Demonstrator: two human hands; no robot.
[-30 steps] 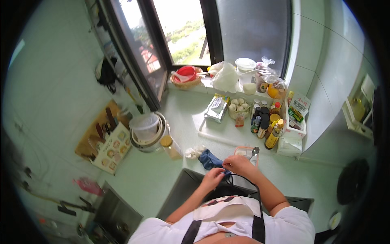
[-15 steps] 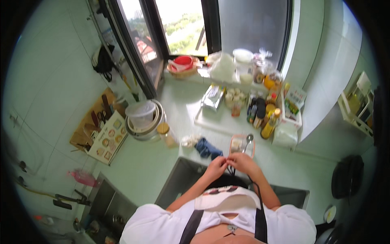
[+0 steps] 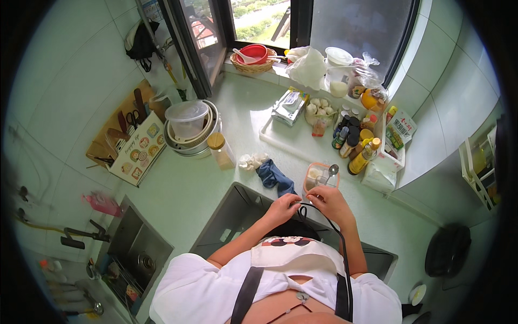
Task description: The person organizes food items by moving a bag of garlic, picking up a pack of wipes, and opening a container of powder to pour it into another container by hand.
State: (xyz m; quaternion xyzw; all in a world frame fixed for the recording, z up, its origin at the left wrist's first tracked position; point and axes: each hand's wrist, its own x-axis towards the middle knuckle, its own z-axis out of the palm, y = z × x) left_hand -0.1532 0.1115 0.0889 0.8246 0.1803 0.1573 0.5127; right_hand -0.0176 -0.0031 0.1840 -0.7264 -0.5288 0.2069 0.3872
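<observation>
Over the front edge of the counter, my left hand (image 3: pixel 281 210) has its fingers curled together at the end of a looped black cord (image 3: pixel 341 237). The cord arcs past my right forearm and down over my white top. Close beside it, my right hand (image 3: pixel 333 205) is bent with thumb and fingertips pinched; what lies between them is too small to make out. Just beyond my right hand sits a clear container with an orange rim (image 3: pixel 309 186), a metal spoon (image 3: pixel 333 170) resting in it. A blue cloth (image 3: pixel 274 176) lies beyond my left hand.
White crumpled material (image 3: pixel 251 161) and a wooden-lidded jar (image 3: pixel 222 153) stand left of the cloth. Stacked bowls (image 3: pixel 186 121) are farther left. Bottles (image 3: pixel 364 156) and a white tray (image 3: pixel 286 144) occupy the back right. A grey basin (image 3: pixel 213 233) is below my arms, a sink (image 3: pixel 143 256) at left.
My hands have drawn slightly apart, and the cord's arc between them shows more. The view has shifted, bringing more of the left sink into sight.
</observation>
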